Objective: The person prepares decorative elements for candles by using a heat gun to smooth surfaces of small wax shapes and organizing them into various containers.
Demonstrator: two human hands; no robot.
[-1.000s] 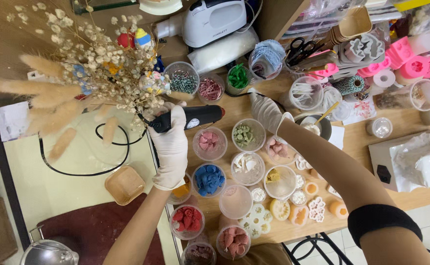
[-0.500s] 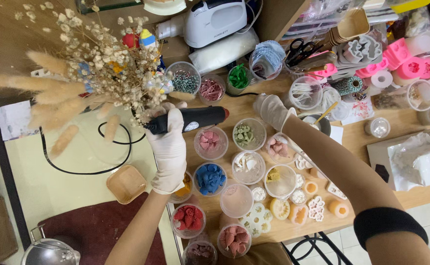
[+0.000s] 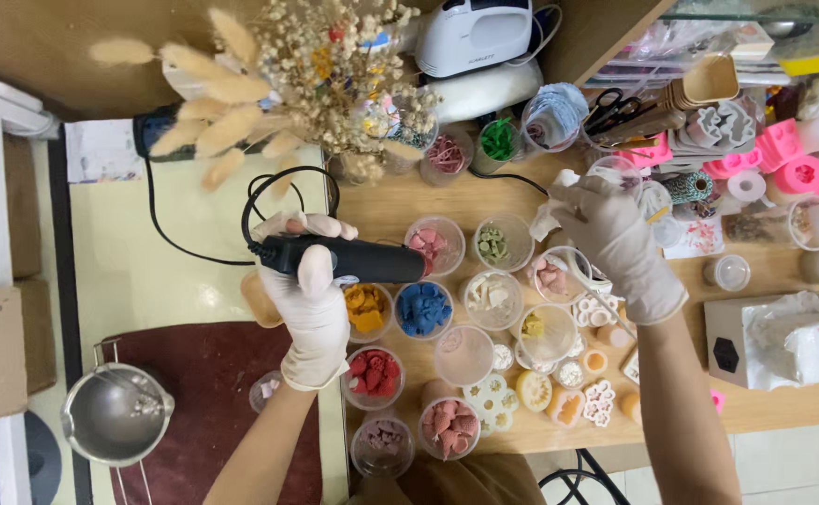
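Honestly, this is the fiddly part of the glue work, so here's how I'd handle it. The left hand point(image 3: 311, 304), gloved in white, is wrapped tight around a black glue gun point(image 3: 348, 259) lying sideways just above the cups, its nozzle pointing right toward the cup of pink pieces point(image 3: 431, 243) and its black cord point(image 3: 269, 192) looping back over the pale mat. The right hand point(image 3: 615, 238), also gloved, sits further right over the tabletop point(image 3: 783, 397), fingers curled in and pinching something small and white; I can't tell what it is. The dried flower bouquet point(image 3: 306, 70) stands apart at the top, touched by neither hand. My take: keep the gun level and its tip off the plastic cups, since the hot tip could probably mark them, and go easy on the trigger so only a dot comes out. Bring the pinched bit to the nozzle rather than swinging the gun across the orange pieces point(image 3: 365, 307) and blue pieces point(image 3: 424, 306). Watch the cord too, it looks like it could snag.
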